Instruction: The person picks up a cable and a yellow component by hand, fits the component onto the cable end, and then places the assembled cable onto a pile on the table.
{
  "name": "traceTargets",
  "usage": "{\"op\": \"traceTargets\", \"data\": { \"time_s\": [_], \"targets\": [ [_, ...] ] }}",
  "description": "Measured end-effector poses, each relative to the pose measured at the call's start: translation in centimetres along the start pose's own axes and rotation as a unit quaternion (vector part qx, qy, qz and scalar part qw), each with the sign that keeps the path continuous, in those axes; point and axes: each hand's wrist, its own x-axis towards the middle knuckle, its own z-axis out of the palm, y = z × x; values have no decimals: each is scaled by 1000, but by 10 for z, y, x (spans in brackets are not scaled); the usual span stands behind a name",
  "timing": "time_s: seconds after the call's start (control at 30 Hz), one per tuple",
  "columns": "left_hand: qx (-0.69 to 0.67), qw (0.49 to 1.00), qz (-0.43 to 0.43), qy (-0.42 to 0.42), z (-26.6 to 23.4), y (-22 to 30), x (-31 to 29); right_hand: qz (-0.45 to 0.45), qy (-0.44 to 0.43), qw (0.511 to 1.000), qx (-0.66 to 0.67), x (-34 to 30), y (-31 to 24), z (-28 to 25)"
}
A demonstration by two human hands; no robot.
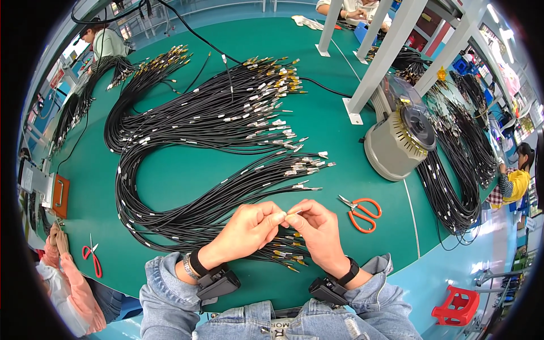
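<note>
My left hand (246, 229) and my right hand (320, 229) meet in front of me over the near end of a bundle of black cables (170, 218). Thumb and forefinger of each are pinched together, almost touching. A tiny pale piece shows at the fingertips, too small to name. Below the hands, cable ends with yellow and white tips (292, 255) spread over the green table (345, 277). From there the bundle bends round at the left, and its other ends, with white tags and metal tips, point right. Orange-handled scissors (362, 214) lie right of my right hand.
A second large cable bundle (192, 116) lies farther back. At the right stand a round beige machine (396, 147) and grey metal posts (385, 62), with more cables (453, 187) beyond. Red scissors (92, 256) lie at left, near a co-worker's hands (56, 239). A red stool (457, 306) stands on the floor.
</note>
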Motion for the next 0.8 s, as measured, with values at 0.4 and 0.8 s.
{"op": "traceTargets", "data": {
  "time_s": [0.4, 0.8],
  "targets": [
    [-151, 980, -80, -105, -15, 2, 2, -67, -29, 997, -37, -2, 0, 1],
    [1, 999, -6, -35, -9, 5, 3, -166, -21, 934, -315, 9, -28, -28]
  ]
}}
